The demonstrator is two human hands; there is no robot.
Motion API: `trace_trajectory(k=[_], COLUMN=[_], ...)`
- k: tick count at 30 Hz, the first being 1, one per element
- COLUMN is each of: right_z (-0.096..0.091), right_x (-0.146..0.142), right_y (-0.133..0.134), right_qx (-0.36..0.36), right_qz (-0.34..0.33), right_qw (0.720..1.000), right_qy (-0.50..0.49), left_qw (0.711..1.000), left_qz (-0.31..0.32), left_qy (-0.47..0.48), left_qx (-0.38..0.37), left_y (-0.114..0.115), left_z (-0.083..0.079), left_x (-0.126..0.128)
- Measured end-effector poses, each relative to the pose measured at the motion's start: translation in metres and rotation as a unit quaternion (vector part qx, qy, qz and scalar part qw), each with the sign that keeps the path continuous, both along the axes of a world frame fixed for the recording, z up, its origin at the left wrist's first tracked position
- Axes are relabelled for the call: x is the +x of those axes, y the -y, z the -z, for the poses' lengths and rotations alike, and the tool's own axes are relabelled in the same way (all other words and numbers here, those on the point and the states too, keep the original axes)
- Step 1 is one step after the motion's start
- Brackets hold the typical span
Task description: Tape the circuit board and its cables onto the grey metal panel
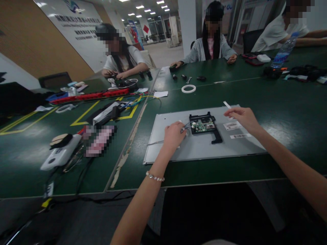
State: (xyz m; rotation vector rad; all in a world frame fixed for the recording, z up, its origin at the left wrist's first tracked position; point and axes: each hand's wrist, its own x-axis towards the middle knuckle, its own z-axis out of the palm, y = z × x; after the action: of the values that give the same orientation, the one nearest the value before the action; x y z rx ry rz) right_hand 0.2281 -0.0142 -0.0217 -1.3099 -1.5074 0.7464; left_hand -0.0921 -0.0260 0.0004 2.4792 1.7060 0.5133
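A flat grey metal panel (160,127) lies on the table in front of me. On its middle sits a black plastic bracket (217,136) around a green circuit board (203,126). My left hand (174,134) is closed on the cable (187,126) just left of the board; its fingertips are partly hidden. Above the panel's right side, my right hand (242,117) pinches a short white strip of tape (226,104). Below that hand, white labels (232,126) are stuck on the panel.
Beyond the panel lie a roll of white tape (188,89) and a small wrench (189,80). A white device (61,153), a black pouch (107,112) and a red power strip (89,97) are on the left. People sit across the table. A water bottle (284,51) stands far right.
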Motion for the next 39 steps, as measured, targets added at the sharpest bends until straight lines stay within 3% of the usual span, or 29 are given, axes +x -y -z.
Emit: trace_trajectory(k=[7,13,22,26,29,31,35,39], right_z=[-0.013,-0.027,-0.024,-0.027,-0.028,-0.028,-0.025,-0.022], right_x=[-0.01,-0.019,-0.015,-0.017,-0.018,-0.018,-0.018,-0.02], right_y=[0.008,0.018,0.021,0.023,0.025,0.026,0.026,0.025], right_qx=[-0.009,-0.05,-0.114,-0.124,-0.133,-0.139,-0.141,-0.118], right_qz=[-0.044,-0.137,-0.221,-0.259,-0.312,-0.359,-0.48,-0.581], right_qw=[0.996,0.963,0.936,0.921,0.887,0.862,0.792,0.716], right_qy=[-0.078,-0.227,-0.25,-0.265,-0.312,-0.33,-0.35,-0.368], left_qw=[0.998,0.995,0.99,0.995,0.997,0.984,0.94,0.918], left_qz=[-0.046,-0.036,-0.015,-0.005,0.012,0.047,0.111,0.196], left_qy=[0.002,0.03,0.018,0.02,0.078,0.169,0.313,0.313], left_qx=[-0.044,-0.09,-0.14,-0.103,-0.023,0.007,-0.081,-0.147], left_y=[0.014,0.017,0.011,0.014,0.014,0.012,0.008,0.001], left_z=[-0.003,-0.001,0.003,0.001,-0.006,-0.014,-0.033,-0.045], left_x=[0.008,0.0,-0.006,-0.003,0.006,0.017,0.05,0.086])
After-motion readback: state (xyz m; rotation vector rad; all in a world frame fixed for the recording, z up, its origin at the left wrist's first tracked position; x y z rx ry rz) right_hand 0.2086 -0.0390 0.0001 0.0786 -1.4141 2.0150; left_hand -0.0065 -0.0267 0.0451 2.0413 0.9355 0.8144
